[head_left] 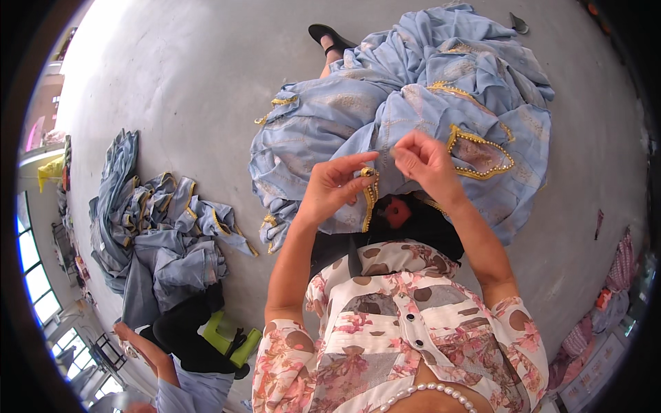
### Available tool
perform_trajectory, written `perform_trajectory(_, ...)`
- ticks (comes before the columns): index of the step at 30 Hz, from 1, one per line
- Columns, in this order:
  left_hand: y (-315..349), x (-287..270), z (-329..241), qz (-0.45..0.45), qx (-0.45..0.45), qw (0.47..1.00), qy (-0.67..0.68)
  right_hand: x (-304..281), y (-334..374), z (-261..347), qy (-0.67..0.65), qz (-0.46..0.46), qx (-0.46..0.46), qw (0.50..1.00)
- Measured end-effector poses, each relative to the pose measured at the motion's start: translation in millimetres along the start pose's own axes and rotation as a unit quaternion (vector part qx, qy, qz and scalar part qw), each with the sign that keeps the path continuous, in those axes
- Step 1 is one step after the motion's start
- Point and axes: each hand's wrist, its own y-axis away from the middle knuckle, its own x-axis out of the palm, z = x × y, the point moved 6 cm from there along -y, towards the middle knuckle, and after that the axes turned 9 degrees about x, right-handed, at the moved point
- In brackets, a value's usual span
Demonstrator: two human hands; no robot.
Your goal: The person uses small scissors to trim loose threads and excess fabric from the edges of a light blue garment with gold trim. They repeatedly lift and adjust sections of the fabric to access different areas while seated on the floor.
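Holds the yellow trim edged with gold beads pinched in the left grip, likely to steady that edge. Poises the right grip just to the right, fingertips closed together; cannot make out any fine object between them. Bears the pale-blue patterned cloth garment heaped across the black-clad lap toward the far side, probably for easy reach. Hides much beneath, except a black shoe far out. Cannot identify the half-covered red patch near the left grip.

A garment workshop is indicated by gold-trimmed blue cloth and a similar heap beside a co-worker.
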Motion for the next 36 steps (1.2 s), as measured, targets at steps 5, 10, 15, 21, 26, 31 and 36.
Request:
perform_trajectory(5,5.8,-12.5,0.9,-0.061,0.013,0.995,0.078,0.1,2.9,-7.0,-0.022,-0.003,-0.038,0.999)
perform_trajectory(10,-7.8,-26.6,-0.2,-0.102,0.052,0.988,0.107,44.4,9.6,-45.8,0.124,-0.025,-0.008,0.992)
perform_trajectory(15,-45.2,-12.7,-63.2,-0.125,0.202,0.962,0.133,-60.5,16.8,13.3,-0.176,-0.187,-0.062,0.965)
perform_trajectory(21,-34.9,-23.6,-3.1,-0.107,0.223,0.933,-0.263,-303.3,54.7,-61.1,-0.036,-0.502,-0.038,0.863)
perform_trajectory(26,-35.2,29.8,45.3,-0.070,0.080,0.937,-0.334,-320.1,54.1,-70.7,0.163,-0.468,-0.040,0.867)
perform_trajectory(31,-106.0,58.8,78.1,-0.155,0.141,0.954,-0.212,-325.5,64.5,-27.3,0.241,-0.460,-0.075,0.852)
perform_trajectory(36,-140.3,137.0,25.0,-0.136,0.218,0.960,-0.110,-425.7,141.7,-58.5,0.252,-0.523,-0.037,0.814)
